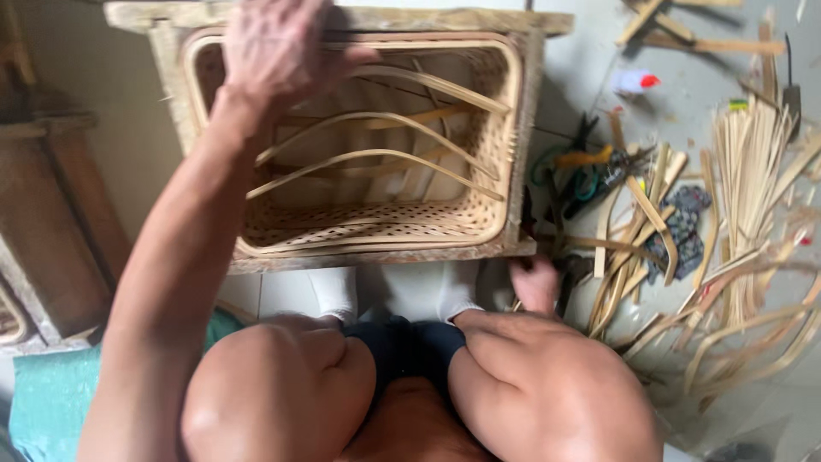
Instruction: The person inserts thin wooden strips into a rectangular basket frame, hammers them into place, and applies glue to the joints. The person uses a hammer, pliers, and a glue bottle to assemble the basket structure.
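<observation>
A person sits on a pale tiled floor (128,103), seen from above, with bare knees filling the bottom of the frame. In the upper middle, a large rectangular woven bamboo basket (376,227) sits inside a rough wooden frame (530,128), its open mouth facing the viewer; several long curved bamboo strips (368,158) bow across its inside. The left hand (274,43), at the top left of the frame, rests on the basket's upper rim, its grip spread with fingers draped over the edge. At the right, a loose pile of split bamboo strips (753,171) lies scattered on the floor, with a small patterned cloth (684,222) among them. The right hand (534,282), low and right of centre just below the frame's corner, reaches down among the strips; whether its grip is closed on anything cannot be told.
</observation>
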